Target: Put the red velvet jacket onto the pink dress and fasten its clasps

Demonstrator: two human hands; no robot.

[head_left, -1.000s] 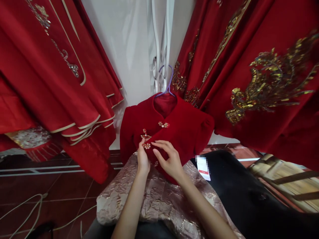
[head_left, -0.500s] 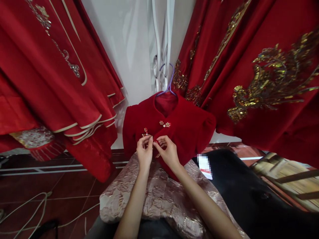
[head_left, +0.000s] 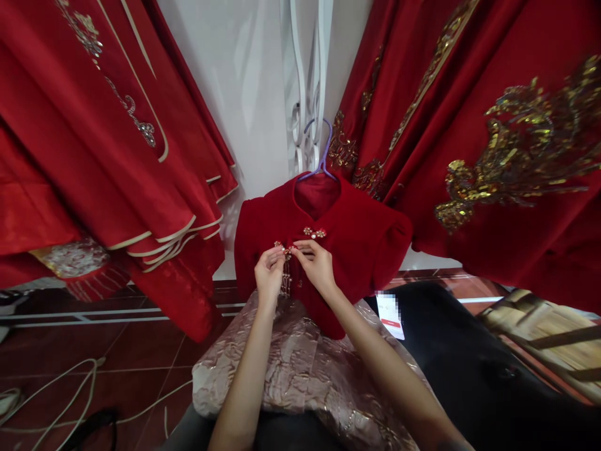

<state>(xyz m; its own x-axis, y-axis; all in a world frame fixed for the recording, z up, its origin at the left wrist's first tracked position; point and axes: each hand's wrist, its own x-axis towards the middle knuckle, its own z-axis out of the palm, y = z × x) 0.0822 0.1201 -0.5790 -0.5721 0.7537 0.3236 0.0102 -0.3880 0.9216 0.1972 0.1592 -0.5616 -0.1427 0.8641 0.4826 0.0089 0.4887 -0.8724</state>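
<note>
Two grips, left hand (head_left: 269, 275) and right hand (head_left: 317, 264), are pinching nearly closed on a jewelled fastener (head_left: 288, 251) fronting the red jacket (head_left: 359, 250), where keeping the cloth slack is probably helping.

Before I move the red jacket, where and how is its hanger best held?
Probably pinch the hanger at its neck, coming from the front: that narrow part stands bare above the jacket, while its sloping sides disappear inside, and red clothes hang close on the picture's right.
</note>
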